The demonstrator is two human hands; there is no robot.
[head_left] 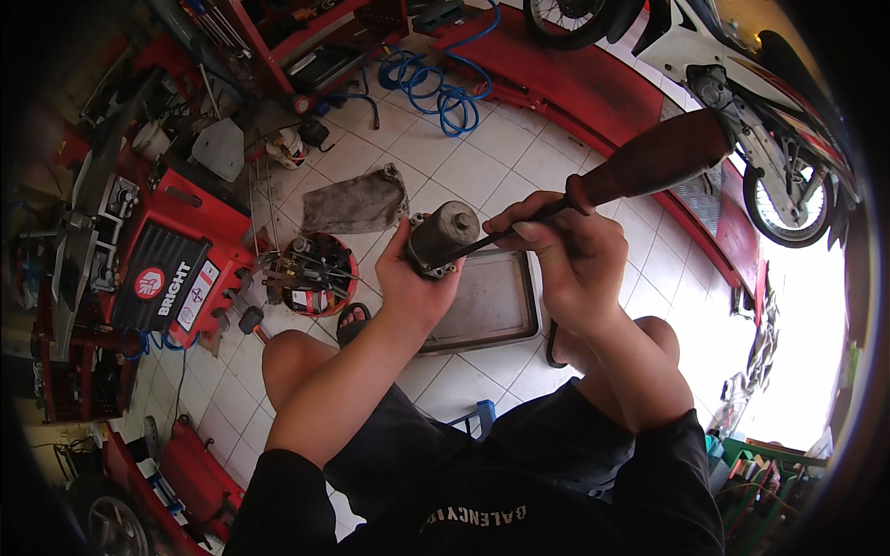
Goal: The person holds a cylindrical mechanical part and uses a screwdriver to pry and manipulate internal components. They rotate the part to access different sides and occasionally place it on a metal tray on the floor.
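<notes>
My left hand [419, 289] is closed around a grey metal cylinder with a bolted flange and a small round boss on its end [445, 233], which looks like a small motor. In my right hand [579, 259] is a large screwdriver with a worn red handle [654, 159]. The fingers pinch its shaft below the handle, and the handle sticks up to the right. The dark shaft reaches left to the cylinder's lower side by the flange; whether the tip touches is hard to see. Both hands are above a shallow metal tray [530, 295] on the floor, between my feet.
A grey rag [348, 204] lies on the tiles, near a round red bin of tools [350, 287]. Beyond it are coiled blue hose [454, 109] and a red lift platform [565, 102] beside a motorcycle [760, 116]. A red machine [153, 236] stands at left.
</notes>
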